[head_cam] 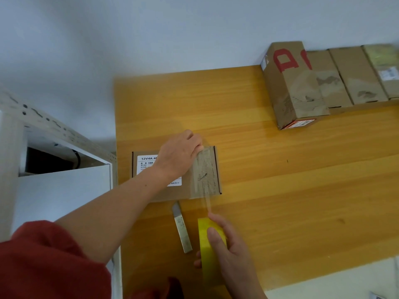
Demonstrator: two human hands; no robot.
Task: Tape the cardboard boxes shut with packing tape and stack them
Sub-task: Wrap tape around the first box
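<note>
- Table point(280, 190): yellow wood, set against a pale wall.
- Box point(179, 194): flat cardboard with a white label on top, lying near the table's left edge.
- Strip point(205, 169): clear tape laid across the box's right end, from far edge to near edge. It then runs taut through the air to the roll.
- Left hand point(179, 154): bare forearm reaches diagonally over the box, palm down and knuckles up. The bent fingers point(199, 146) lie on the strip's far end at the box's far edge. Whether they pinch or only press it cannot be told.
- Roll point(204, 244): yellow tape, held on edge just clear of the box's near side.
- Right hand point(233, 255): grips the roll, thumb across its outer face and fingertips showing beneath; blurred.
- Knife point(182, 229): metal cutter lying flat between box and roll, just left of the roll.
- Row point(336, 83): cardboard boxes side by side at the far right, against the wall. The leftmost bears red print, and several have tape across them.
- Cabinet point(64, 190): white, to the left of the table.
- Sleeve point(43, 266): red, on the left upper arm.
</note>
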